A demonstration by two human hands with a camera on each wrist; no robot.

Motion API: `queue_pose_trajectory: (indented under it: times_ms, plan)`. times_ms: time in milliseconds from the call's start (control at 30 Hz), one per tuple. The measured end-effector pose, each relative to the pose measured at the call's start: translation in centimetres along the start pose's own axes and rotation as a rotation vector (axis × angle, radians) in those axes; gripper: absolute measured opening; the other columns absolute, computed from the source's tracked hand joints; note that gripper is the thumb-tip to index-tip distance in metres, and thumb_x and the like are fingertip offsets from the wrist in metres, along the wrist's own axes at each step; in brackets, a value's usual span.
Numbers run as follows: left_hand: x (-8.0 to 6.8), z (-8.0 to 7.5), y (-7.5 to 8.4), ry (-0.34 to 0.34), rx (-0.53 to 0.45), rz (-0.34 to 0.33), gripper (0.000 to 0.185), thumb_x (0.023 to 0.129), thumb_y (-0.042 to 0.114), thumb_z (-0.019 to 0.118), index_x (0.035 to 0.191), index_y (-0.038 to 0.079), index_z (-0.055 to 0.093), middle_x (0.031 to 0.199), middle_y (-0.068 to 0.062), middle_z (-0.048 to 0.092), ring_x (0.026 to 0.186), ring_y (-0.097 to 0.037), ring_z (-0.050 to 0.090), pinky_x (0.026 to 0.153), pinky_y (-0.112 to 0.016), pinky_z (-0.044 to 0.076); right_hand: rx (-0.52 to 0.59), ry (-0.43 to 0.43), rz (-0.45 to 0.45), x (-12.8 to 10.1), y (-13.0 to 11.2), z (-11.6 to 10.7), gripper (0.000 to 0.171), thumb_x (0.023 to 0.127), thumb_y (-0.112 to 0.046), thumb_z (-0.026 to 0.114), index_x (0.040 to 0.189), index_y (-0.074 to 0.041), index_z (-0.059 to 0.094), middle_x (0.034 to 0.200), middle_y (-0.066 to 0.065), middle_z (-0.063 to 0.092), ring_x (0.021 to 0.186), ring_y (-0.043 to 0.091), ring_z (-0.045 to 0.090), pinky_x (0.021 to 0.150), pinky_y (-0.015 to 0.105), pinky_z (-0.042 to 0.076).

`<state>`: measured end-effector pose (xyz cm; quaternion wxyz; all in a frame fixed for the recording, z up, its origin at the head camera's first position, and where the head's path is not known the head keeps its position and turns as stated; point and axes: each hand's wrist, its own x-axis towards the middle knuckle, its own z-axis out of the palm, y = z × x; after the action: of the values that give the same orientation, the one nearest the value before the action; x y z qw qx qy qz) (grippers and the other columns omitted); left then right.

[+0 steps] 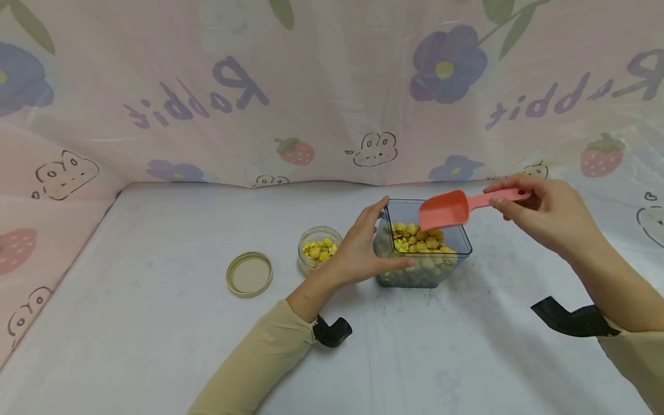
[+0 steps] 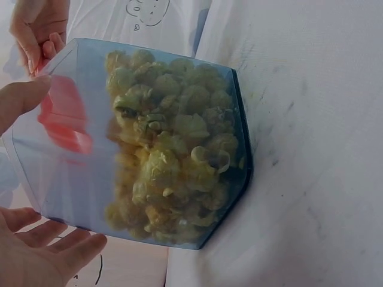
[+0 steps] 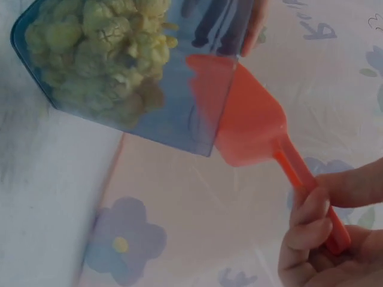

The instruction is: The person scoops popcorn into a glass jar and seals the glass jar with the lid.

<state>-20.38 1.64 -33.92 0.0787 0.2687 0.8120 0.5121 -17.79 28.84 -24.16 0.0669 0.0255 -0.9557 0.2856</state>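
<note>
We see the left hand point(image 1: 358, 248) cupped loosely against the popcorn container point(image 1: 422, 262), the right hand point(image 1: 550, 216) pinching the scoop point(image 1: 451, 208).

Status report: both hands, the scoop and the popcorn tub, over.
Left hand steadies popcorn tub. Right hand grips orange scoop, poised above the popcorn. Small bowl and lid sit left, nothing blocking.

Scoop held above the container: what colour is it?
Coral-orange, bowl and handle alike. The scoop shows best in the head view, held by the right hand.
</note>
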Motion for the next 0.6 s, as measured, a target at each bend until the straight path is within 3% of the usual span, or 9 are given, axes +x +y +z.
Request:
queue_pose_trajectory:
  times_ms: [267, 600]
  plan:
    - [0.1, 0.1, 0.0, 0.007, -0.058, 0.020, 0.107, 0.075, 0.026, 0.083, 0.155, 0.019, 0.012, 0.156, -0.006, 0.022, 0.142, -0.018, 0.028, 0.107, -0.034, 0.041, -0.100, 0.033, -0.057, 0.0, -1.1, 0.1, 0.026, 0.091, -0.022, 0.063, 0.111, -0.005, 0.067, 0.079, 0.009, 0.061, 0.061, 0.013, 0.046, 0.047, 0.026, 0.035]
    - [0.0, 0.2, -0.2, 0.011, -0.074, 0.023, 0.105, 0.075, 0.025, 0.083, 0.154, 0.020, 0.014, 0.155, -0.005, 0.023, 0.141, -0.018, 0.029, 0.106, -0.032, 0.042, -0.114, -0.012, -0.123, 0.0, -2.2, 1.7, 0.019, 0.089, -0.007, 0.062, 0.105, 0.000, 0.068, 0.089, 0.015, 0.062, 0.068, 0.022, 0.050, 0.050, 0.024, 0.041]
